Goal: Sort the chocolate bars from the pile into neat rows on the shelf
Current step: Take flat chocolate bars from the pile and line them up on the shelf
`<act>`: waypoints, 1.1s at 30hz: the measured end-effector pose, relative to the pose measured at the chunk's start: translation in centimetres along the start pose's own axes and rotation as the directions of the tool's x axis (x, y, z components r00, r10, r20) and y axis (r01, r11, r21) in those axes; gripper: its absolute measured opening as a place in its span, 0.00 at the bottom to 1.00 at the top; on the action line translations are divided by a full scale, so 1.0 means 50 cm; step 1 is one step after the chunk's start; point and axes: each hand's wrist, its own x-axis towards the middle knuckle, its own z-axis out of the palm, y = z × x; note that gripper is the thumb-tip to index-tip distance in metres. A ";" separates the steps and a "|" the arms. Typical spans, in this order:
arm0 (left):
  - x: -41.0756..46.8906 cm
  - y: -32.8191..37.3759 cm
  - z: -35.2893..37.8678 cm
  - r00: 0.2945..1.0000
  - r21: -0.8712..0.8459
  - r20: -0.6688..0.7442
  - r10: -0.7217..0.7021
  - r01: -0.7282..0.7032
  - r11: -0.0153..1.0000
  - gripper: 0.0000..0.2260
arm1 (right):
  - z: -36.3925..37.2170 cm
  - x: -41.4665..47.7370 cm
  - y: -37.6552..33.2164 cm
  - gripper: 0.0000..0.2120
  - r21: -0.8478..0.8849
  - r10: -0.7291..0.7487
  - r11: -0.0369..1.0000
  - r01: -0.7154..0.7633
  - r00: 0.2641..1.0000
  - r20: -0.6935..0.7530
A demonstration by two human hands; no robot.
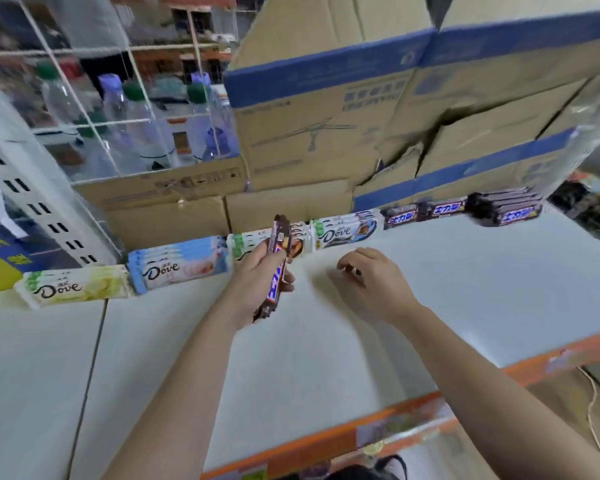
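Observation:
My left hand [257,282] grips a stack of brown Snickers bars [278,268], held upright above the white shelf [291,358]. My right hand [371,282] hovers just over the shelf to the right, fingers loosely curled, holding nothing. Along the back of the shelf runs a row of bars: a yellow-green Dove stack [73,287], a blue-pink Dove stack [179,263], a green Dove stack [246,242] partly hidden behind my left hand, a blue-white Dove stack [345,230], then Snickers bars [426,213] and a Snickers pile [506,207] at the far right.
Cardboard boxes with blue bands [361,116] stand directly behind the row. Bottled water [146,133] sits behind a wire grid at back left. A white perforated upright [39,188] rises at left. The shelf's orange front edge [413,417] runs at lower right.

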 end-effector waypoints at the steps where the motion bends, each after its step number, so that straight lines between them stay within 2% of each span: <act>1: 0.001 0.006 0.022 1.000 -0.040 0.010 -0.015 0.015 0.999 0.08 | -0.008 -0.007 0.021 0.04 0.002 0.007 1.000 -0.007 1.000 -0.006; 4: 0.009 0.015 0.088 0.999 -0.127 0.020 -0.028 0.030 0.991 0.10 | -0.036 -0.021 0.086 0.04 0.007 0.014 1.000 -0.014 1.000 -0.008; 8: 0.019 0.021 0.178 1.000 -0.099 -0.020 -0.019 0.017 0.995 0.08 | -0.079 -0.035 0.170 0.05 -0.001 -0.021 1.000 0.021 1.000 0.020; 13: 0.035 0.024 0.291 0.998 0.054 -0.025 0.051 -0.049 0.997 0.04 | -0.153 -0.060 0.271 0.06 0.016 -0.088 0.996 0.087 0.995 0.056; 15: 0.049 0.027 0.340 0.998 0.121 -0.054 0.037 -0.030 0.992 0.05 | -0.181 -0.074 0.315 0.07 0.007 -0.093 0.996 0.093 0.993 0.066; 20: 0.097 0.037 0.467 0.998 0.243 -0.042 -0.045 0.054 0.968 0.15 | -0.245 -0.120 0.422 0.06 -0.017 -0.089 0.996 0.090 0.994 0.061; 23: 0.127 0.046 0.540 1.000 0.315 0.030 -0.002 -0.008 0.949 0.17 | -0.281 -0.146 0.482 0.04 -0.033 -0.063 0.997 0.064 0.997 0.043; 25: 0.149 0.049 0.584 0.995 0.367 0.085 0.058 -0.085 0.926 0.19 | -0.302 -0.163 0.520 0.03 -0.037 -0.040 0.998 0.041 0.999 0.034; 28: 0.189 0.048 0.649 0.987 0.440 0.090 0.134 -0.160 0.884 0.18 | -0.327 -0.184 0.570 0.05 -0.063 0.010 0.998 -0.008 1.000 0.029; 31: 0.230 0.053 0.718 0.958 0.625 0.127 0.258 -0.279 0.729 0.13 | -0.344 -0.199 0.606 0.05 -0.074 0.036 0.997 -0.034 0.999 0.021; 33: 0.257 0.052 0.763 0.940 0.678 0.147 0.308 -0.322 0.661 0.13 | -0.349 -0.206 0.619 0.06 -0.057 0.044 0.997 -0.043 0.999 0.015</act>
